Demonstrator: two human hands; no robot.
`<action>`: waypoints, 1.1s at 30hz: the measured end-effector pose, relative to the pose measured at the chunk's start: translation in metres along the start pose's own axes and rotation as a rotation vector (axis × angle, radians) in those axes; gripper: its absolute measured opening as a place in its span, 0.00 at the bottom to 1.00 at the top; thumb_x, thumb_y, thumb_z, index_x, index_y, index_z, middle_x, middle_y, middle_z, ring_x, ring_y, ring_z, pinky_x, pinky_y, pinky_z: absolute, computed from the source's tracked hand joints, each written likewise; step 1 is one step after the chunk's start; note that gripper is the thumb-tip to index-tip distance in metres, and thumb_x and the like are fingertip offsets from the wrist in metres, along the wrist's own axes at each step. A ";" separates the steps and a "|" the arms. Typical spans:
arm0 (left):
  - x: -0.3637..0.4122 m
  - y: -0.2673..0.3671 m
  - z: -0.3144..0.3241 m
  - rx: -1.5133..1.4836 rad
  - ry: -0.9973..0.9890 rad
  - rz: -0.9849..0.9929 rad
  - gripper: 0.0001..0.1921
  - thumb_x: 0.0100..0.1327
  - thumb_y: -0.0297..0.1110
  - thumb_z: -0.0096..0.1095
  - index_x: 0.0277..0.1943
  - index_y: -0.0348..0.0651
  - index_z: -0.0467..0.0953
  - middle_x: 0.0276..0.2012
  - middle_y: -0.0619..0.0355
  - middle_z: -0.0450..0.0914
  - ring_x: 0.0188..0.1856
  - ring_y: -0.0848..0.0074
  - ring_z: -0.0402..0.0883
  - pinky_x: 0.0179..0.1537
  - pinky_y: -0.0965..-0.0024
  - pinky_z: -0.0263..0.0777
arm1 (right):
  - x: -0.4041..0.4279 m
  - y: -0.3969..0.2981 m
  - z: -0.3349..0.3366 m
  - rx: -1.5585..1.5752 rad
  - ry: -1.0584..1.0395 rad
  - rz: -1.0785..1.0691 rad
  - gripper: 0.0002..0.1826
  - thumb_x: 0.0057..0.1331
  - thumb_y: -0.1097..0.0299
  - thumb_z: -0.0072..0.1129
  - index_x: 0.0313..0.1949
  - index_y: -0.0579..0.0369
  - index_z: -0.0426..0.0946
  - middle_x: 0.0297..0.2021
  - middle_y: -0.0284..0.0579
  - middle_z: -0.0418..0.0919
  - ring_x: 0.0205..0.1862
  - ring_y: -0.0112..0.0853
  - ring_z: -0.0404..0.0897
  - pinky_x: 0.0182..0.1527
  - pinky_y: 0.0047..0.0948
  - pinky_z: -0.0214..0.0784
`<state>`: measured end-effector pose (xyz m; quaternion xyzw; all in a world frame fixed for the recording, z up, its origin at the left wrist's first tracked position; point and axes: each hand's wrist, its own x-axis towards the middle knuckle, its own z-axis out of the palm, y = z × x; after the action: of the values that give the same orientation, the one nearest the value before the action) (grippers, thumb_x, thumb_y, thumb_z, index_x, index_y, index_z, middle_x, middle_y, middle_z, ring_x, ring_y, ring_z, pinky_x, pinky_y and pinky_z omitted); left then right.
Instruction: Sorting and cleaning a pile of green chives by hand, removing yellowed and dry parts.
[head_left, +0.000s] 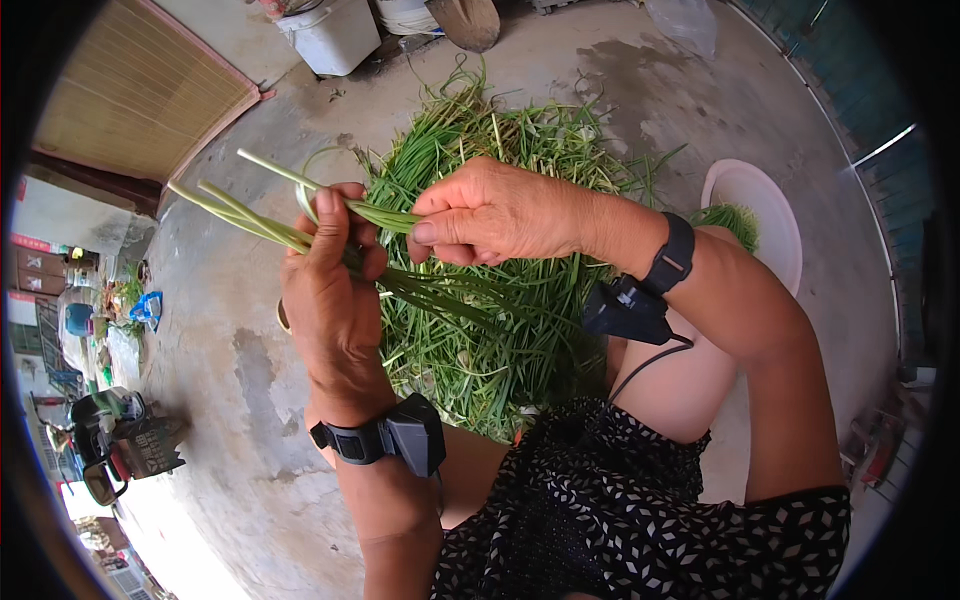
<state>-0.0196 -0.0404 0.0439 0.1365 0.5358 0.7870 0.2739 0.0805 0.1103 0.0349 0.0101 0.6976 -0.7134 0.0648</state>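
Observation:
My left hand (337, 292) grips a small bunch of long green stalks (240, 217), which look like garlic chives. Their pale ends stick out to the left, and their darker leaves (450, 292) trail off to the right below my right hand. With thumb and fingers, my right hand (502, 214) pinches several stalks (382, 217) that run across from the left fingers. A thin pale strip (303, 196) curls by the left thumb. Under both hands a large heap of the same greens (480, 360) lies on the concrete floor.
At the right, a pale pink basin (776, 217) holds more greens (731, 225), partly behind my right arm. A white bucket (334, 37) and a shovel blade (469, 22) are at the far side. A hanging mat (142, 82) is upper left; a vehicle with a mirror (112, 442) stands lower left.

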 end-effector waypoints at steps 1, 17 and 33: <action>0.007 0.003 -0.007 -0.058 -0.034 0.066 0.12 0.66 0.39 0.55 0.42 0.38 0.74 0.28 0.62 0.72 0.28 0.83 0.67 0.24 0.81 0.57 | -0.006 0.001 -0.006 0.001 0.013 0.017 0.15 0.69 0.64 0.48 0.35 0.64 0.76 0.17 0.29 0.68 0.17 0.15 0.60 0.18 0.15 0.54; 0.031 0.061 -0.168 -0.586 -0.106 0.281 0.12 0.56 0.28 0.62 0.37 0.31 0.67 0.35 0.51 0.73 0.43 0.64 0.74 0.65 0.44 0.56 | -0.090 0.066 -0.092 -0.664 0.234 0.191 0.12 0.66 0.67 0.45 0.31 0.61 0.75 0.16 0.33 0.67 0.21 0.21 0.64 0.27 0.23 0.59; 0.011 0.052 -0.105 -0.424 0.112 0.148 0.13 0.69 0.38 0.49 0.32 0.36 0.66 0.19 0.64 0.51 0.21 0.81 0.51 0.26 0.77 0.51 | -0.118 0.137 -0.133 -0.045 0.798 0.514 0.18 0.52 0.83 0.57 0.44 0.63 0.78 0.32 0.44 0.80 0.27 0.25 0.77 0.26 0.21 0.72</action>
<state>-0.0968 -0.1288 0.0505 0.0709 0.3612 0.9063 0.2078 0.2018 0.2496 -0.0919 0.4545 0.6581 -0.5994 -0.0337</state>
